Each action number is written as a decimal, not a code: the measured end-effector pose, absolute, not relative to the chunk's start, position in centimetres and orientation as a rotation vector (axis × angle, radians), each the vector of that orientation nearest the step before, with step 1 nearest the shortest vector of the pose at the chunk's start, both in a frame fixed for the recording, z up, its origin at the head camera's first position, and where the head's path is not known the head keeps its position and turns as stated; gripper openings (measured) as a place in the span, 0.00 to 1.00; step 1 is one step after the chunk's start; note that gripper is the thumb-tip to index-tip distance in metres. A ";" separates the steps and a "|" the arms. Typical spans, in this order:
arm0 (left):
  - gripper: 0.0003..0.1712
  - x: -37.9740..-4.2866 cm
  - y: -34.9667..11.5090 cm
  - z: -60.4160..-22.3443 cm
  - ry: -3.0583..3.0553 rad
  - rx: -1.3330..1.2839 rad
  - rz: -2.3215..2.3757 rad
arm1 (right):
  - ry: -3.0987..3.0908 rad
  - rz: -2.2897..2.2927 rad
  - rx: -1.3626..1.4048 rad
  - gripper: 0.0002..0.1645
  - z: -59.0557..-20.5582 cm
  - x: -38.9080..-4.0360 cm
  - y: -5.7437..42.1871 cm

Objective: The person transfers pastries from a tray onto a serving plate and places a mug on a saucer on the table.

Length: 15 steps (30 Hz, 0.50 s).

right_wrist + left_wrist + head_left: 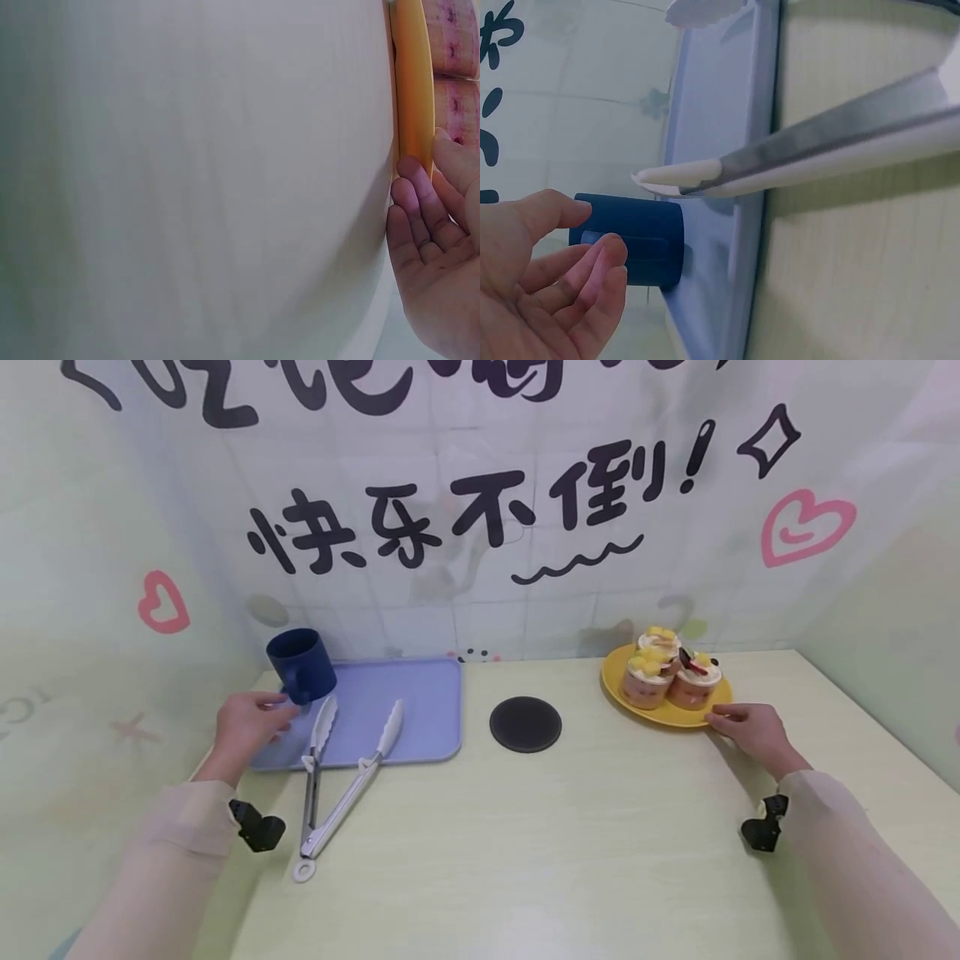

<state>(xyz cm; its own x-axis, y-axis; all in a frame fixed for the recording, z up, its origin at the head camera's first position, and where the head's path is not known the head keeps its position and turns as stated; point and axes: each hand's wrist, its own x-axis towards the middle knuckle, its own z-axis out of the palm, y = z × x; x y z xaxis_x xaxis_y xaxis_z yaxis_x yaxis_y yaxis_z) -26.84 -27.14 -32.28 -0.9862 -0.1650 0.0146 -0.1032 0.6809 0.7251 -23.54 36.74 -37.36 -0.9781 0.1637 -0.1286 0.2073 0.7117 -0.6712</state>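
Note:
A dark blue mug stands upright at the back left of a lavender tray, its handle towards me. My left hand is beside the handle with fingers loosely bent; in the left wrist view the fingertips overlap the handle and the hand is not closed round the mug. At the right, my right hand pinches the near right rim of a yellow plate, thumb above and fingers below. Dessert cups with fruit on top sit together on that plate.
White-tipped metal tongs lie spread, tips over the tray and ring end on the table in front. Between tray and plate lies a round black coaster. Walls printed with writing enclose the table at the back and both sides.

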 end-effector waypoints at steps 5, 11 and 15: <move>0.26 -27.7 -27.0 -31.7 -2.776 0.245 -1.179 | 2.852 -1.136 0.315 0.41 -37.4 -23.6 36.8; 0.26 -28.9 -27.2 -31.6 -2.754 0.351 -1.141 | 2.865 -1.126 0.309 0.39 -37.5 -23.6 36.9; 0.26 -29.5 -27.2 -31.6 -2.748 0.404 -1.080 | 2.870 -1.125 0.305 0.38 -37.5 -23.6 36.9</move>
<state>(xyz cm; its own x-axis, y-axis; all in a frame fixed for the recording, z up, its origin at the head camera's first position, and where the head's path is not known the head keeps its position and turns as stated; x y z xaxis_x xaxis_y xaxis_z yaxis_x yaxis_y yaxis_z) -29.48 -27.24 -31.60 -0.9504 -0.3070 0.0507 -0.1904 0.7026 0.6857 -23.61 36.90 -37.46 -0.9797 0.1663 -0.1120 0.1981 0.7169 -0.6684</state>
